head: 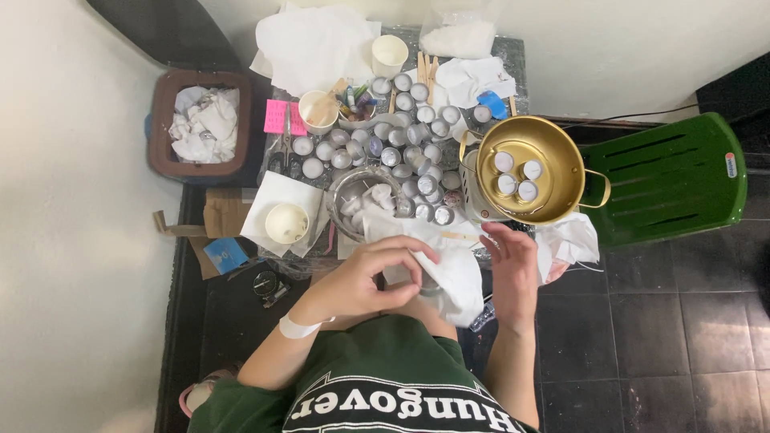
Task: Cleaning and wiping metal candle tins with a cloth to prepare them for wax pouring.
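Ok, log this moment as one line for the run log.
left hand: gripping white cloth | right hand: open, touching cloth | gold pot: four tealight cups inside | table: many tealight cups

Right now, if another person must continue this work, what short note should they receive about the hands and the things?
Left hand: fingers curled, pinching the white tissue over the lap.
Right hand: open, flat against the same tissue on its other side; whether it grips is unclear.
Things: the gold pot on the table's right holds four small filled metal cups. Many more small metal cups crowd the table centre; a metal bowl holds white pieces.
Done: four cups sit in the pot.
Left: the cups on the table remain outside the pot; their contents are too small to judge.
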